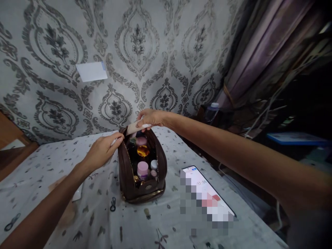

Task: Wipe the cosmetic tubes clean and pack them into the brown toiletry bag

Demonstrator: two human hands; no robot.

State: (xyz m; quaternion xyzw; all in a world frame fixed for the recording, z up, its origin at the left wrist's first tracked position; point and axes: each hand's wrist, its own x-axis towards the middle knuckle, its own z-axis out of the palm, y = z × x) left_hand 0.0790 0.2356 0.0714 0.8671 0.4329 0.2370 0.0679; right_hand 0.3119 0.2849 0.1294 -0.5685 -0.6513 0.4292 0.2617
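Note:
A dark brown zippered toiletry bag (142,192) stands unzipped on the patterned sheet, its mouth facing up. Inside are several small containers, among them a pink-lidded jar (142,168), a white-capped bottle (154,164) and an orange-gold shiny item (143,151). My left hand (105,148) pinches the bag's far left rim. At the far end of the opening, my right hand (151,119) grips a pale, flat item (132,128), partly inside the bag. The lower end of that item is hidden, and its kind is unclear.
A smartphone (207,193), partly pixelated, lies right of the bag. Behind are the patterned wall and a white card (91,71) on it. At right stand a capped bottle (213,110), cables and a purple curtain (256,52). A pale item (77,193) lies behind my left forearm.

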